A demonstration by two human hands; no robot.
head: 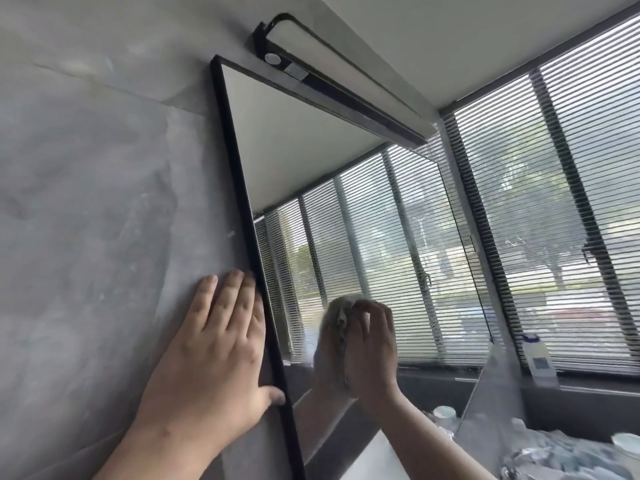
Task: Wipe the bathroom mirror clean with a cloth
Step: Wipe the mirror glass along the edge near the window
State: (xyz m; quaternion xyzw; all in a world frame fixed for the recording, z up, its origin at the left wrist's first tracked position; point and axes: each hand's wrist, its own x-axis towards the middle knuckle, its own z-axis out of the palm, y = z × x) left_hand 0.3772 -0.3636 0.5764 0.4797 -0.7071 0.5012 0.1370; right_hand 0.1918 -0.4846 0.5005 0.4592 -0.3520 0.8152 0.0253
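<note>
Head view: looking up along a wall mirror from close beside it.
Left hand (221, 344): lying flat with fingers straight on the grey wall (86, 202), gripping nothing; the thumb is touching the mirror's black frame (242, 216) and seems to be bracing.
Right hand (372, 348): fingers are curling round a bunched cloth (341, 311) and pressing it against the glass.
Cloth: pale and crumpled, showing above and left of the knuckles, touching the lower part of the mirror near its left edge.
Mirror (311, 161): tall, dark-framed, reflecting the ceiling, the slatted blinds and the wiping hand.
Step in hand: wiping is underway low on the glass; the upper part looks not yet reached, though streaks are too faint to judge.
Next move: likely calling for steady pressure while sweeping the cloth upward and across toward the right edge, keeping the other hand planted.
Light bar (346, 84): mounted just above the mirror's top edge.
Bottle (538, 358): white, standing on the sill by the window blinds (554, 202); blurred tubs are sitting nearby.
Count: 2 hands, 1 cloth, 1 mirror, 1 light bar, 1 bottle.
</note>
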